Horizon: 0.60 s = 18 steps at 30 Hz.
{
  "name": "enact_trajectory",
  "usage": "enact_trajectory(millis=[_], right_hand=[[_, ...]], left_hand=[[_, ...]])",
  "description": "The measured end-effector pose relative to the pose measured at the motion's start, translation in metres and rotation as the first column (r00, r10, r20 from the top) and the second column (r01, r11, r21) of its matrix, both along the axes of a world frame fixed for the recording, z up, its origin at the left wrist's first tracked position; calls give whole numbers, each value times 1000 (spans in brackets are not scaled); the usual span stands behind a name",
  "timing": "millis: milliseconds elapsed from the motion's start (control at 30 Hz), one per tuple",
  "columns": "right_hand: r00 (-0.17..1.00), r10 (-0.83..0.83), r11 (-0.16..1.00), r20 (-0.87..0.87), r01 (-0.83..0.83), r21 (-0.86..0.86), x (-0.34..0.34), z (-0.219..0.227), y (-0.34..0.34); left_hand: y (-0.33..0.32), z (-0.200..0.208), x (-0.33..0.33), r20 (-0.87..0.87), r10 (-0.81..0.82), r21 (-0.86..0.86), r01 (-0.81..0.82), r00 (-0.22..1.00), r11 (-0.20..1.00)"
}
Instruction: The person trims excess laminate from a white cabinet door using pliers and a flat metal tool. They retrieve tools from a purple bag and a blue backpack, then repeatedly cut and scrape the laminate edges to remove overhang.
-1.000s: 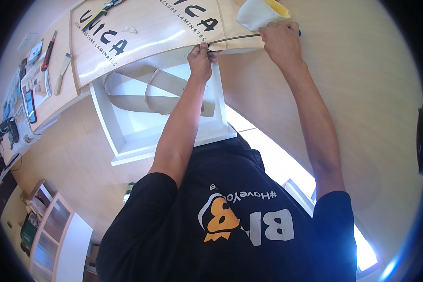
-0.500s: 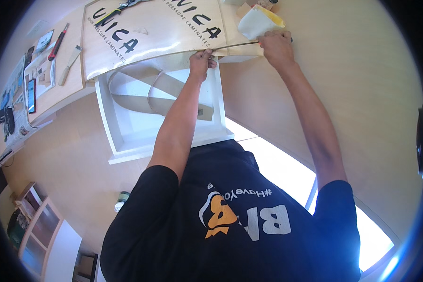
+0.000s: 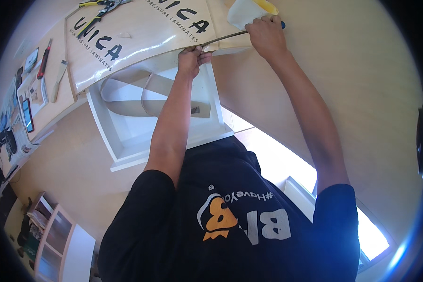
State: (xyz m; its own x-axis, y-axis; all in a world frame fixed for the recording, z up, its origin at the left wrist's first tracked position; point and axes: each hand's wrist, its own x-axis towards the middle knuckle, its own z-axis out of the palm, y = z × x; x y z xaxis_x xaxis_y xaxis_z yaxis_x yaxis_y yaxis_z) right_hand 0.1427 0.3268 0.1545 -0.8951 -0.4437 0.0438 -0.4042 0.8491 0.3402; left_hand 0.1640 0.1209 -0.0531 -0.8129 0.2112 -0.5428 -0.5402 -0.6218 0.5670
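Note:
A long thin dark file [image 3: 225, 37] runs along the curved edge of a glossy laminate sheet [image 3: 141, 35] with dark lettering. My right hand [image 3: 268, 35] is closed around its handle, whose blue end shows beyond my fist. At the other end, my left hand [image 3: 191, 61] is closed with thumb and fingers pinched at the file's tip, against the sheet's edge. My fingers partly hide that tip. Below the sheet, an open white drawer [image 3: 103, 127] holds a curled beige strip [image 3: 127, 107], partly behind my left forearm.
A white roll with a yellow inside [image 3: 244, 14] stands by my right hand. Yellow-handled snips [image 3: 98, 18] lie on the sheet. Further left are a red utility knife [image 3: 44, 61], a scraper [image 3: 59, 81] and a phone [image 3: 28, 115]. A glazed cabinet [image 3: 56, 242] stands at lower left.
The view has shifted a little, so the bench things sit further up and left. Both hands keep their hold, and the file is tilted slightly more steeply.

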Motion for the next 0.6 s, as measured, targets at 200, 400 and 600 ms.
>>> enact_trajectory(millis=[200,400,600], right_hand=[[997,-49,999,56,50,-17,1,3,-1],[997,4,989,83,-16,145,3,35,-45],[995,-74,991,69,66,121,3,39,-38]], left_hand=[[-3,-1,0,-30,-22,-43,20,999,999],[3,-8,9,-67,79,125,-71,995,990],[6,0,8,-70,70,33,-68,995,997]])
